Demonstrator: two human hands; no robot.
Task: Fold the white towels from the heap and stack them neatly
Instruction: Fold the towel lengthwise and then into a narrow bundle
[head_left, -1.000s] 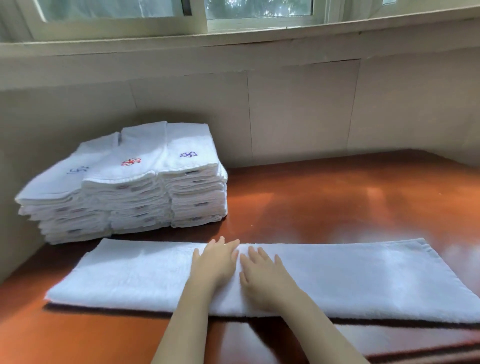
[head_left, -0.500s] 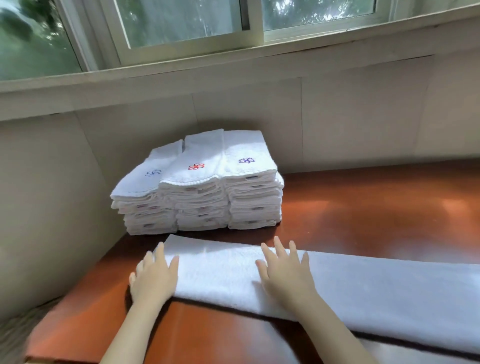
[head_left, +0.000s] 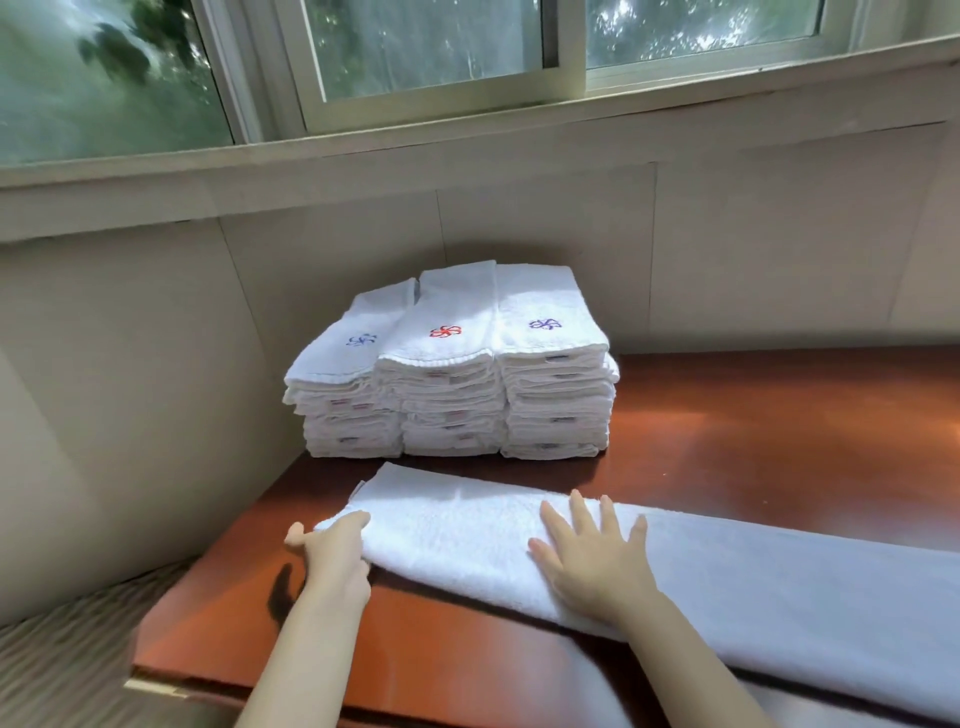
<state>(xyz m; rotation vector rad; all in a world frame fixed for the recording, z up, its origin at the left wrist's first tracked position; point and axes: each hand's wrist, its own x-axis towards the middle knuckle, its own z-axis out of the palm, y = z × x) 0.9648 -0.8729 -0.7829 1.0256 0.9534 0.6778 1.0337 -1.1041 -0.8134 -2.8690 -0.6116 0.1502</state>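
Two hands: left (head_left: 332, 553) grips towel (head_left: 779, 582), right (head_left: 592, 558) flat.

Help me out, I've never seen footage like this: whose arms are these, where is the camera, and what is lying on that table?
There is no machine here. These are a person's two bare arms, filmed by one camera worn on the head, looking forward and down. A reddish-brown table stands under a window. Across it lies a long white towel, folded into a strip. The left hand holds the strip's left end, with its fingers curled over the edge. The right hand lies flat on the strip and holds nothing. Behind, against the wall, sit three neat stacks of folded towels. The top towel of each stack bears a small stitched flower: blue, red, purple.
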